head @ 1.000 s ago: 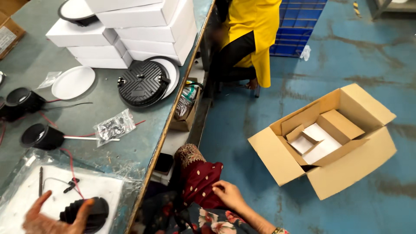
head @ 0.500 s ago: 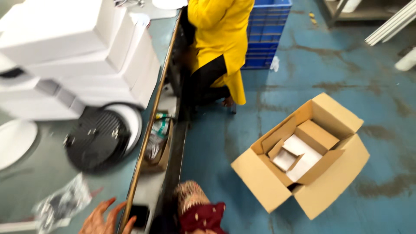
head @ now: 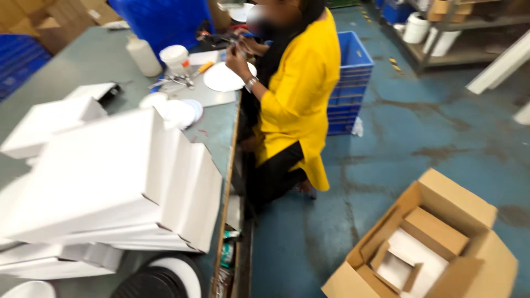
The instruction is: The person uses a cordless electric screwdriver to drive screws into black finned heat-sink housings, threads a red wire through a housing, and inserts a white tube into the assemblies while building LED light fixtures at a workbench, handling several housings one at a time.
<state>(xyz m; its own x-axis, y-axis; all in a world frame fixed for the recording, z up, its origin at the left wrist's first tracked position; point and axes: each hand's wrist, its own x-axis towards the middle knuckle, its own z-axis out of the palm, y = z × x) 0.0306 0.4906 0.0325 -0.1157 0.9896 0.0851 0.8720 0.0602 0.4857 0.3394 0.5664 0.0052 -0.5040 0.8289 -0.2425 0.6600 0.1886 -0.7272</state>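
Neither of my hands shows in the head view. A stack of white flat boxes [head: 105, 187] fills the near left of the grey-green workbench [head: 72, 60]. Below the stack, at the bottom edge, lies a round black ribbed disc [head: 146, 284] on a white ring. An open brown cardboard carton [head: 436, 248] with cardboard dividers and white inserts sits on the floor at the lower right.
A co-worker in a yellow top [head: 298, 94] stands at the bench's far end, hands raised over a white round plate [head: 223, 77]. A white bottle [head: 143, 55], a white tub [head: 174, 55] and small tools lie there. A blue crate [head: 348, 83] stands behind the person, shelving at the far right.
The view has swung up and away along the bench. My hands, seen low in the earlier frames, have left the picture. The co-worker and the white boxes now fill more of it.
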